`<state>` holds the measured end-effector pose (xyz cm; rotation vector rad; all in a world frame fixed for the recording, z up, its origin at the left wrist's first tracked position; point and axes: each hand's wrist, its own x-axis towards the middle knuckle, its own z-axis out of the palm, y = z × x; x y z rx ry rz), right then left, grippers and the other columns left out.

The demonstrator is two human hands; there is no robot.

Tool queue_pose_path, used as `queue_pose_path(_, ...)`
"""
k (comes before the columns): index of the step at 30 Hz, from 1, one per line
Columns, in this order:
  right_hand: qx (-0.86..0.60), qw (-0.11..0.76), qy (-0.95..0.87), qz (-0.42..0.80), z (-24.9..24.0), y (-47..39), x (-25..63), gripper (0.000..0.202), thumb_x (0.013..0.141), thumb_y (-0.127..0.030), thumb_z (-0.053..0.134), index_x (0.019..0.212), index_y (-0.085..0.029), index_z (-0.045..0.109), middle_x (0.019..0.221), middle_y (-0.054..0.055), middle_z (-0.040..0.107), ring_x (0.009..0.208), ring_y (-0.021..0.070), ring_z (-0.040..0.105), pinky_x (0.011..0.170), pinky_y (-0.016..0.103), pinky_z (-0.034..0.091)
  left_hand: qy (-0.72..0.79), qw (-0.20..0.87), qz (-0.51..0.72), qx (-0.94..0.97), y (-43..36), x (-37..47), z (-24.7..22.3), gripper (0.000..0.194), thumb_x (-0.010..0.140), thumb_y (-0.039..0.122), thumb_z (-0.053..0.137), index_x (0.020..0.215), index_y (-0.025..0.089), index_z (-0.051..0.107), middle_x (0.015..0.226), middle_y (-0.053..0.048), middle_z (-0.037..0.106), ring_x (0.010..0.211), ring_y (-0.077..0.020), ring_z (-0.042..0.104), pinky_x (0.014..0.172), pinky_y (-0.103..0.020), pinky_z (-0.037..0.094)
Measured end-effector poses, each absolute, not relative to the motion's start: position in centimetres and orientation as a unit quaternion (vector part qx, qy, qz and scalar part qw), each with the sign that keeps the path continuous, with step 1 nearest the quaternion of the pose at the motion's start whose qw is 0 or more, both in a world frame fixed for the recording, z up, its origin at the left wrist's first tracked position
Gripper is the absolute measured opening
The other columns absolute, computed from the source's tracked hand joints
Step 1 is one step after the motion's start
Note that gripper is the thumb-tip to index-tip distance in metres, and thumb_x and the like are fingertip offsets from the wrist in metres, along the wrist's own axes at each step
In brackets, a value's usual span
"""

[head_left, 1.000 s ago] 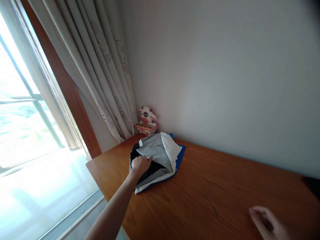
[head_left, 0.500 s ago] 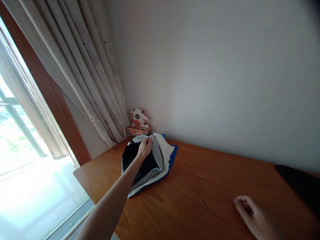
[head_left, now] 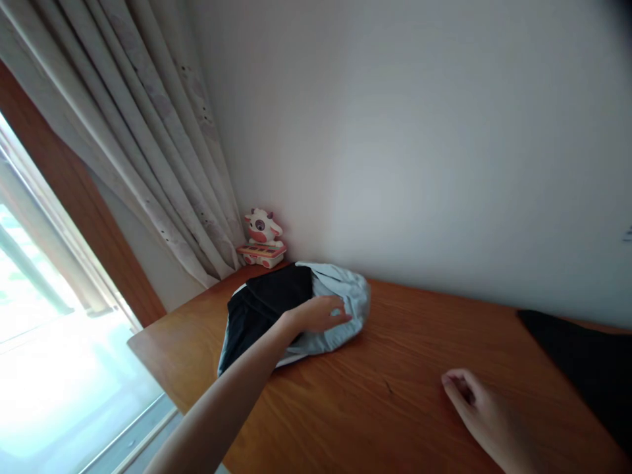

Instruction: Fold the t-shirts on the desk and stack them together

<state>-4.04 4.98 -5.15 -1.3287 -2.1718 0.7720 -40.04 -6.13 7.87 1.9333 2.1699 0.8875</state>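
Pale grey wall (head_left: 419, 145) rose behind a brown wooden worktop (head_left: 390, 434), with a patterned, light-coloured curtain (head_left: 143, 125) and a bright window (head_left: 29, 283) at the left. Near the worktop's far left corner, a white and pink cow toy (head_left: 263, 232) with a small keyboard sat beside the curtain. Just in front of the toy lay a rumpled bundle of fabric (head_left: 279, 286), black on its left and pale grey-blue on its right, where the edge was blurred. The left hand (head_left: 318, 315) reached across the bundle, its grip partly curled, with a small gap between thumb and fingers over the pale part; whether it pinched any cloth could not be told. Well apart, at the lower right, the right hand (head_left: 474, 401) was loosely closed, thumb tip to forefinger, with nothing visible in its grip. A black cloth (head_left: 582, 368) lay along the worktop's right side.
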Motion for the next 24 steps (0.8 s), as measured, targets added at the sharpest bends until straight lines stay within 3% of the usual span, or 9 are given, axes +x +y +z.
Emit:
queue_pose_path(2, -0.487, 0.246, -0.789, 0.281, -5.2, 5.0, -4.0, 0.050, 0.083, -0.071, 0.044, 0.088, -0.027, 0.066, 0.081, 0.007, 0.077, 0.071, 0.0273, 0.073, 0.062, 0.036, 0.050, 0.698, 0.075, 0.245, 0.669, -7.8, -40.0, 6.2, 0.022, 0.080, 0.046, 0.077, 0.080, 0.024, 0.073, 0.094, -0.006, 0.074, 0.090, -0.0238, 0.068, 0.087, -0.032, 0.053)
queue_pose_path(4, -0.488, 0.253, -0.787, 0.279, -5.2, 5.0, -4.0, 0.049, 0.082, -0.072, 0.044, 0.087, -0.028, 0.066, 0.081, 0.008, 0.077, 0.072, 0.0277, 0.073, 0.063, 0.036, 0.050, 0.757, 0.027, 0.221, 0.615, -9.2, -41.6, 5.6, 0.021, 0.090, 0.040, 0.065, 0.099, 0.023, 0.074, 0.114, -0.011, 0.072, 0.108, -0.0276, 0.066, 0.099, -0.038, 0.049)
queue_pose_path(7, -0.497, 0.241, -0.786, 0.278, -5.3, 5.1, -4.0, 0.049, 0.079, -0.072, 0.044, 0.086, -0.028, 0.066, 0.081, 0.008, 0.078, 0.073, 0.0291, 0.074, 0.063, 0.037, 0.051, 0.903, -0.050, 0.169, 0.391, -11.1, -46.0, 5.5, 0.050, 0.095, 0.053, 0.053, 0.128, 0.016, 0.063, 0.136, -0.021, 0.063, 0.128, -0.0372, 0.057, 0.104, -0.048, 0.045)
queue_pose_path(10, -0.510, 0.220, -0.783, 0.279, -5.3, 5.3, -4.0, 0.051, 0.077, -0.074, 0.042, 0.086, -0.029, 0.066, 0.081, 0.008, 0.078, 0.074, 0.0311, 0.074, 0.063, 0.039, 0.050, 0.953, 0.038, 0.118, 0.276, -12.4, -49.7, 5.0, 0.075, 0.088, 0.075, 0.049, 0.118, 0.009, 0.068, 0.125, -0.028, 0.069, 0.122, -0.0442, 0.063, 0.096, -0.047, 0.049)
queue_pose_path(13, -0.507, 0.220, -0.785, 0.281, -5.3, 5.4, -4.0, 0.052, 0.077, -0.075, 0.042, 0.086, -0.029, 0.066, 0.081, 0.008, 0.078, 0.074, 0.0313, 0.074, 0.063, 0.039, 0.051, 0.941, 0.098, 0.119, 0.303, -12.8, -51.2, 3.8, 0.052, 0.086, 0.066, 0.060, 0.091, 0.016, 0.075, 0.105, -0.019, 0.078, 0.107, -0.0373, 0.072, 0.088, -0.037, 0.052)
queue_pose_path(15, -0.498, 0.228, -0.788, 0.280, -5.4, 5.5, -3.9, 0.052, 0.078, -0.075, 0.043, 0.085, -0.029, 0.065, 0.079, 0.008, 0.077, 0.072, 0.0305, 0.074, 0.063, 0.038, 0.051, 0.933, 0.103, 0.135, 0.319, -12.6, -51.4, 3.1, 0.036, 0.092, 0.052, 0.059, 0.087, 0.021, 0.076, 0.102, -0.013, 0.079, 0.104, -0.0320, 0.073, 0.086, -0.034, 0.052)
queue_pose_path(20, -0.496, 0.241, -0.785, 0.281, -5.6, 5.6, -3.8, 0.049, 0.079, -0.073, 0.046, 0.085, -0.029, 0.066, 0.078, 0.008, 0.077, 0.070, 0.0292, 0.074, 0.061, 0.037, 0.051, 0.928, 0.071, 0.190, 0.313, -11.8, -51.4, 3.4, 0.032, 0.097, 0.037, 0.048, 0.112, 0.028, 0.075, 0.122, -0.009, 0.075, 0.123, -0.0325, 0.064, 0.099, -0.040, 0.048)
queue_pose_path(24, -0.492, 0.238, -0.789, 0.279, -5.5, 5.5, -3.8, 0.049, 0.078, -0.073, 0.045, 0.085, -0.029, 0.066, 0.076, 0.008, 0.077, 0.068, 0.0295, 0.073, 0.059, 0.037, 0.050, 0.921, 0.047, 0.226, 0.313, -9.8, -50.3, 3.9, 0.041, 0.097, 0.044, 0.050, 0.134, 0.032, 0.064, 0.150, -0.011, 0.057, 0.143, -0.0399, 0.044, 0.109, -0.053, 0.041)
